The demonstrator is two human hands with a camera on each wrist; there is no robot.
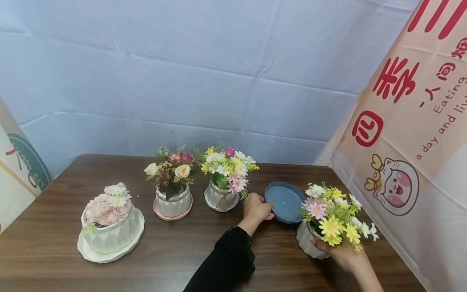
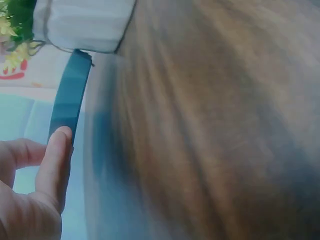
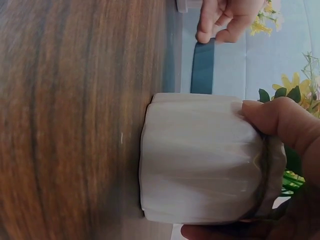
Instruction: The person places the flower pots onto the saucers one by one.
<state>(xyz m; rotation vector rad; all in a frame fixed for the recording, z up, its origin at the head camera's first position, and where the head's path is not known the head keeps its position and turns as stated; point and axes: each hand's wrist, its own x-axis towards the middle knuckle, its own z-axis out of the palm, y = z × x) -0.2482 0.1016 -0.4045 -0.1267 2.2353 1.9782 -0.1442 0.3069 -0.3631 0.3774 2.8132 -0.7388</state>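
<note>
My left hand [image 1: 256, 210] pinches the left rim of a round blue saucer [image 1: 284, 202] between thumb and fingers. In the left wrist view the saucer [image 2: 70, 97] shows edge-on and appears lifted off the table. My right hand [image 1: 344, 254] grips a white ribbed flowerpot [image 1: 309, 242] near its rim, with the thumb on the near side in the right wrist view. Yellow, white and pink artificial daisies [image 1: 332, 219] fill this pot. Its base [image 3: 145, 160] is at or just above the tabletop; I cannot tell which. The saucer lies just left of the pot.
Left of my hands stand a daisy pot [image 1: 220, 194] on a white saucer, a rose pot [image 1: 174, 205] on a pink saucer [image 1: 162, 215], and a wide white pot [image 1: 109, 239] on a scalloped plate [image 1: 87, 254]. Cloth hangs [image 1: 182, 81] behind the brown table [image 1: 164, 251].
</note>
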